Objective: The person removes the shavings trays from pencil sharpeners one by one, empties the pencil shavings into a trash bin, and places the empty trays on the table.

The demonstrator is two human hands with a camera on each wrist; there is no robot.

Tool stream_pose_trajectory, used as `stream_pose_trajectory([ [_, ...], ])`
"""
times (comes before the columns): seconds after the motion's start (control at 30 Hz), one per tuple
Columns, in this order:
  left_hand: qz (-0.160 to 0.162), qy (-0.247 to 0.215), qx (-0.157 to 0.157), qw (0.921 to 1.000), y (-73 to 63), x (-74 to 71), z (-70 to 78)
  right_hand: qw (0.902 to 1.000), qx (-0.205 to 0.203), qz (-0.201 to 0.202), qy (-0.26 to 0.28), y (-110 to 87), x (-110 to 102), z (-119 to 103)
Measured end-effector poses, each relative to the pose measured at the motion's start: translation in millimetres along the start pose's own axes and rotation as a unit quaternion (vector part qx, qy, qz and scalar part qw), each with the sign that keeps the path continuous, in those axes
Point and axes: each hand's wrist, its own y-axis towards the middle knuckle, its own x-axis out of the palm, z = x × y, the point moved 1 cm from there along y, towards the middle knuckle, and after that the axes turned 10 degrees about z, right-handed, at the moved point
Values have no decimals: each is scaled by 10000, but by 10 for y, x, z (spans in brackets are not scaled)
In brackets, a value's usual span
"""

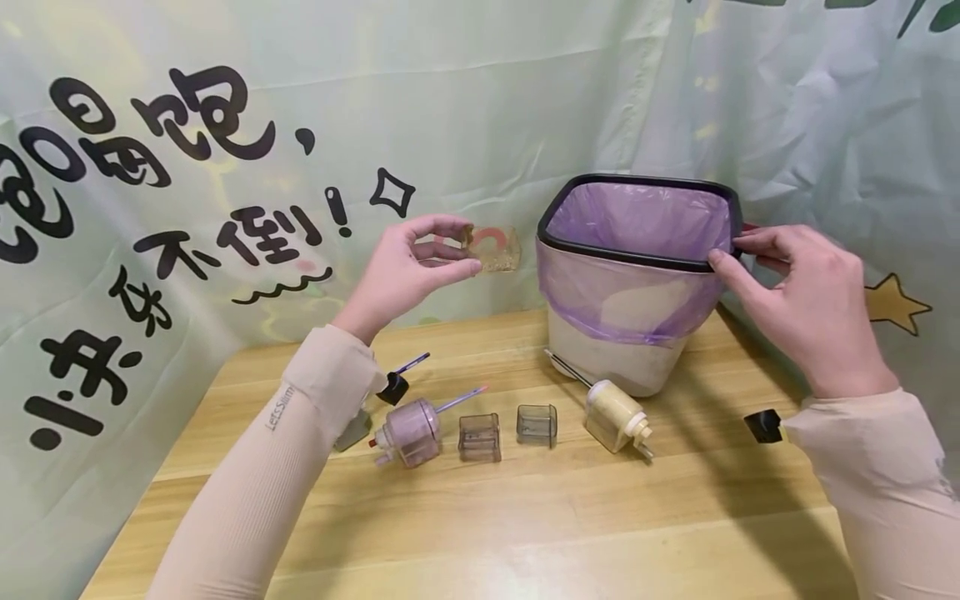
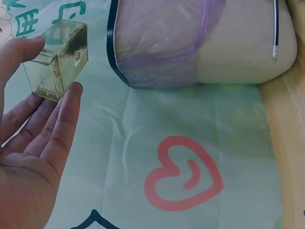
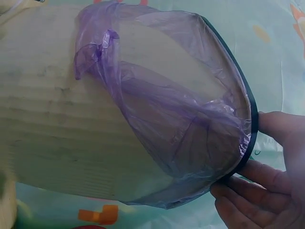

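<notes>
My left hand (image 1: pixel 411 267) pinches a see-through yellowish pencil-sharpener drawer (image 1: pixel 497 249) between thumb and fingers, in the air left of the trash can. In the left wrist view, dark and pale shavings cling inside this drawer (image 2: pixel 66 57). The trash can (image 1: pixel 611 348) stands upright at the back right, lined with a purple bag (image 1: pixel 637 218) folded over its black rim (image 1: pixel 622 254). My right hand (image 1: pixel 810 292) holds that rim at its right corner, thumb in front. From the right wrist view, the fingers sit on both sides of the rim (image 3: pixel 254 114).
On the wooden table (image 1: pixel 525 533) lie a purple crank sharpener (image 1: pixel 416 432) and a cream one (image 1: pixel 617 417), each with a pencil in it. Between them are two drawers, one brownish (image 1: pixel 478 438), one grey (image 1: pixel 537 425). A grey object (image 1: pixel 352 431) is partly hidden by my left sleeve.
</notes>
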Motion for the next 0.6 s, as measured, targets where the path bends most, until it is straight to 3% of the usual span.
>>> stream_pose_trajectory([
  [0.2, -78, 15, -34, 10000, 165, 91, 129, 9998, -212, -44, -15, 20, -17, 9],
  [0.6, -143, 505, 460, 9976, 412, 333, 409, 9996, -290, -43, 53, 23, -25, 9],
])
